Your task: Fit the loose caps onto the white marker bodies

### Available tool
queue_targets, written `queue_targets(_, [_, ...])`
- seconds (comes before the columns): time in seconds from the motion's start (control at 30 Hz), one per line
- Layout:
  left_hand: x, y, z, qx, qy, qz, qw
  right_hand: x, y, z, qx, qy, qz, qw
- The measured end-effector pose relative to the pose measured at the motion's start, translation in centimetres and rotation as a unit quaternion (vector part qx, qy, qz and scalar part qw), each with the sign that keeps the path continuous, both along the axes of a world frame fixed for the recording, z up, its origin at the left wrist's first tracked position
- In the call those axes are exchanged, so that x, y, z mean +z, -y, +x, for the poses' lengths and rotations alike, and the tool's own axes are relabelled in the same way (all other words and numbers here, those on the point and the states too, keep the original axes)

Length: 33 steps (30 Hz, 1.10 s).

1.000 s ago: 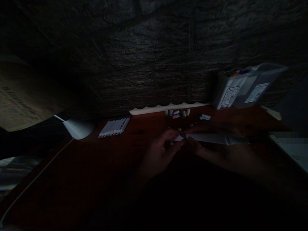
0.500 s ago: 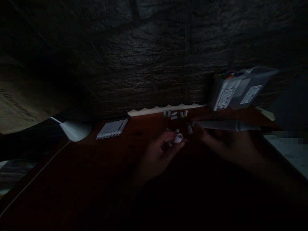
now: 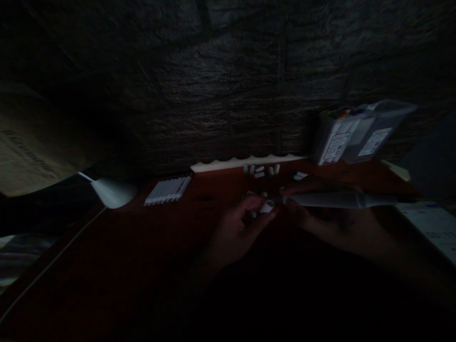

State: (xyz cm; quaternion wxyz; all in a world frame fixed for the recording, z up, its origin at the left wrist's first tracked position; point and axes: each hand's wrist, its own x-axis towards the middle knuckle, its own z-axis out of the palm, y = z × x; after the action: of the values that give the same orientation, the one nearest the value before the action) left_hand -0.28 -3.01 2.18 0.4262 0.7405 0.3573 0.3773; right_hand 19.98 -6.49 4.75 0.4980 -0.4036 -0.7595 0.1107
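Note:
The scene is very dim. My left hand [image 3: 238,230] is closed, thumb and fingers pinching a white marker cap [image 3: 266,206] whose round open end faces up and right. Small white pieces also show by its fingers; I cannot tell whether they are held. To the right, my right hand [image 3: 335,225] grips a long pale marker [image 3: 324,200], blurred and lying nearly level, its tip end pointing left at the cap. A small gap seems to part the two. Beyond my hands lie several loose caps [image 3: 259,175] with coloured ends, and more white caps [image 3: 300,175] farther right.
A row of white markers [image 3: 167,191] lies left, near a white lamp-like cone [image 3: 114,192] with a cable. Clear plastic cases [image 3: 335,142], one with markers, stand at the back right. A wavy pale strip [image 3: 245,162] runs along the dark stone-patterned wall. Papers [image 3: 432,225] lie right.
My right hand has brought the marker lower and nearer to me, level with the cap. White caps behind it now show. My left hand stays nearly in place.

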Motion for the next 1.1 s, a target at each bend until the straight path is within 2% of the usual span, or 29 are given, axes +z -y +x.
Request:
queue_targets(0.13, [0.0, 0.0, 0.0, 0.007, -0.008, 0.007, 1.0, -0.1, 0.0, 0.2, -0.01, 0.035, 0.018, 0.999])
queue_targets(0.3, [-0.2, 0.0, -0.2, 0.014, -0.026, 0.043, 0.999, 0.3, -0.1, 0.4, 0.025, 0.096, 0.039, 0.994])
queue_targets(0.47, [-0.5, -0.3, -0.5, 0.008, -0.063, 0.072, 0.995, 0.4, -0.2, 0.5, 0.029, 0.134, 0.061, 0.989])
queue_targets(0.57, [-0.3, -0.1, -0.4, 0.027, -0.065, 0.058, 0.996, 0.0, -0.9, 1.2, -0.019, 0.149, 0.078, 0.986])
queue_targets(0.67, [0.0, 0.4, -0.2, 0.015, -0.062, 0.01, 0.998, -0.4, -1.7, 2.3, -0.127, 0.153, 0.096, 0.975])
queue_targets(0.77, [0.1, 0.7, 0.1, 0.005, -0.055, -0.026, 0.998, -0.5, -2.2, 2.6, -0.177, 0.122, 0.077, 0.974])
queue_targets(0.97, [-0.2, 0.4, 0.1, 0.005, -0.041, -0.007, 0.999, -0.6, -2.4, 2.0, -0.149, 0.058, -0.003, 0.987])
queue_targets(1.1, [-0.1, 0.4, 0.1, 0.012, -0.044, 0.0, 0.999, -1.0, -2.6, 1.9, -0.15, 0.071, -0.02, 0.986])
